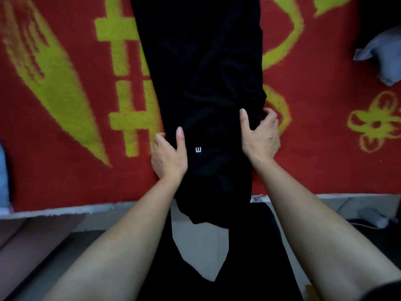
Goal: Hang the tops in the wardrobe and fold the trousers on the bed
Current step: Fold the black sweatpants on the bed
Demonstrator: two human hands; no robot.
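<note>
Both your hands grip black trousers (201,72), stretched long on red blanket (65,148). Left hand (168,156) pinches left side: thumb on top, fingers curled round edge. Right hand (260,135) pinches right side same way, bit farther up. Near end hangs past blanket edge.

Bare forearms (121,231); apparently black-clad legs (249,268) below

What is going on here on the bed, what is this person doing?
A person is handling black trousers laid lengthwise on a red and yellow blanket on the bed. The left hand grips one side edge and the right hand the other, thumbs on top. The near end hangs over the bed's edge. A grey-blue garment lies at the right.
</note>
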